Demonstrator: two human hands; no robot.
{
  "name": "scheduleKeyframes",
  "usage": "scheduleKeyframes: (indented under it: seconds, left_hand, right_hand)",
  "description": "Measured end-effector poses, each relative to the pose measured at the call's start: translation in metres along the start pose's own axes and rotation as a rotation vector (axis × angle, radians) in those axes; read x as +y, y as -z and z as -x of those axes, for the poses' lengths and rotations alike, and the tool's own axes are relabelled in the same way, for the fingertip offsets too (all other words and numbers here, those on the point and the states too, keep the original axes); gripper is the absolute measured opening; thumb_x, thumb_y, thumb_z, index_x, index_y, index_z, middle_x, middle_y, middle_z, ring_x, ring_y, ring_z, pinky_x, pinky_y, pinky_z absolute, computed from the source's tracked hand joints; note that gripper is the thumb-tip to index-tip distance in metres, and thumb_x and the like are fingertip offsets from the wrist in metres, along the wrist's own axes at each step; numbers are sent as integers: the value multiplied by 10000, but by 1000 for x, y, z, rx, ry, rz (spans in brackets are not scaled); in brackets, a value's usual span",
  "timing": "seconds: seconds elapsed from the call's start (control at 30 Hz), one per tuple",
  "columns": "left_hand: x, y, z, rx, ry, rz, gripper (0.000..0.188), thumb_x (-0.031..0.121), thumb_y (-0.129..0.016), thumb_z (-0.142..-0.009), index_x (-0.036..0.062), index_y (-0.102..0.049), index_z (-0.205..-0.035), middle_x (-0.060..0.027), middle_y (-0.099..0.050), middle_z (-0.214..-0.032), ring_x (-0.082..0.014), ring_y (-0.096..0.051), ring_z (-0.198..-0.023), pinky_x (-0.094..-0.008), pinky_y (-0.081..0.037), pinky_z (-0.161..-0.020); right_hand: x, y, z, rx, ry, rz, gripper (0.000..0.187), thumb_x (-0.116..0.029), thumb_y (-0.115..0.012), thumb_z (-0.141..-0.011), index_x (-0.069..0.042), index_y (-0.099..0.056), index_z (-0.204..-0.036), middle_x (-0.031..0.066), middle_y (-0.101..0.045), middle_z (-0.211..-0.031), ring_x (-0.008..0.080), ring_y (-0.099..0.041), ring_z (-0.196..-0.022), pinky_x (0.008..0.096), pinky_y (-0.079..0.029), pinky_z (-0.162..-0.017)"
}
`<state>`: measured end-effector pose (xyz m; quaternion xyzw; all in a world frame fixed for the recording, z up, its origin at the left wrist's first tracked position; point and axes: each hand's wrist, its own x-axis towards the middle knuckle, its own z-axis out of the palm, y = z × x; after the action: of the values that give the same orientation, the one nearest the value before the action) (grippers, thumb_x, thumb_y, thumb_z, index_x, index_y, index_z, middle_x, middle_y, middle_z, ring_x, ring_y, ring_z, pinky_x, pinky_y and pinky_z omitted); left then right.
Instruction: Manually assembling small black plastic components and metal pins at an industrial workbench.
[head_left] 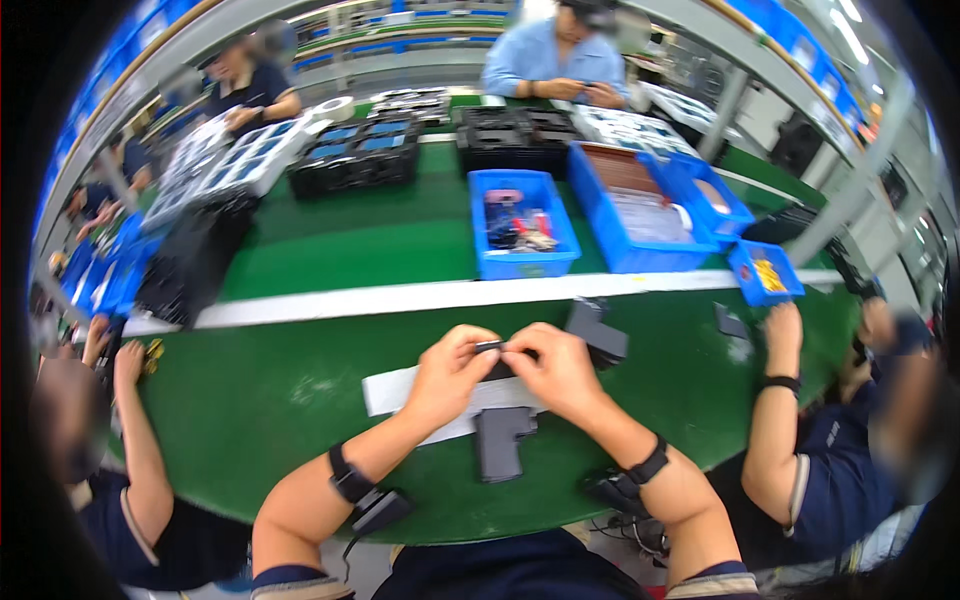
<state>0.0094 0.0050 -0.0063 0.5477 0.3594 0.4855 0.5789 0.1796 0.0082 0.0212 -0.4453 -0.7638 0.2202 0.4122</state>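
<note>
Both hands meet over the middle of the green table (pixel 290 400). My left hand (pixel 452 372) pinches a small dark piece (pixel 488 346) between thumb and fingers; its kind is too small to tell. My right hand (pixel 552 368) has its fingertips closed at the other end of that piece. Beneath the hands lies a white sheet (pixel 392 388), partly covered by them. A dark grey L-shaped part (pixel 500 445) rests at the sheet's near edge. Another dark block-shaped part (pixel 600 335) sits just beyond my right hand.
Past a white strip (pixel 400 297) stand blue bins (pixel 524 265) with mixed small items, a larger bin (pixel 640 255), and a small one (pixel 768 285) holding yellow pieces. Black trays (pixel 355 178) are behind. A flat dark piece (pixel 730 320) lies right. Co-workers sit on both sides and opposite.
</note>
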Motion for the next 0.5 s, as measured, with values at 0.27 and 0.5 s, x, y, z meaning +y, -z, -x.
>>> scheduleKeyframes:
  seconds: [0.27,0.5]
  left_hand:
    - [3,7,-1,-11,61,-16,150,30,-562,-892,-6,-534,-1034,-68,-614,-973,-111,-570,-902,-241,-453,-814]
    - [15,0,-6,175,31,156,364,86,-561,-915,-10,-440,-1245,-89,-624,-1011,-120,-578,-940,-254,-461,-828]
  right_hand:
    - [13,2,-5,-33,203,23,110,-49,-676,-732,-4,-619,-814,112,-601,-812,287,-593,-781,366,-486,-701]
    - [-21,65,-20,605,174,-595,214,-120,-503,-935,24,-571,-1078,90,-618,-976,121,-566,-797,259,-465,-733]
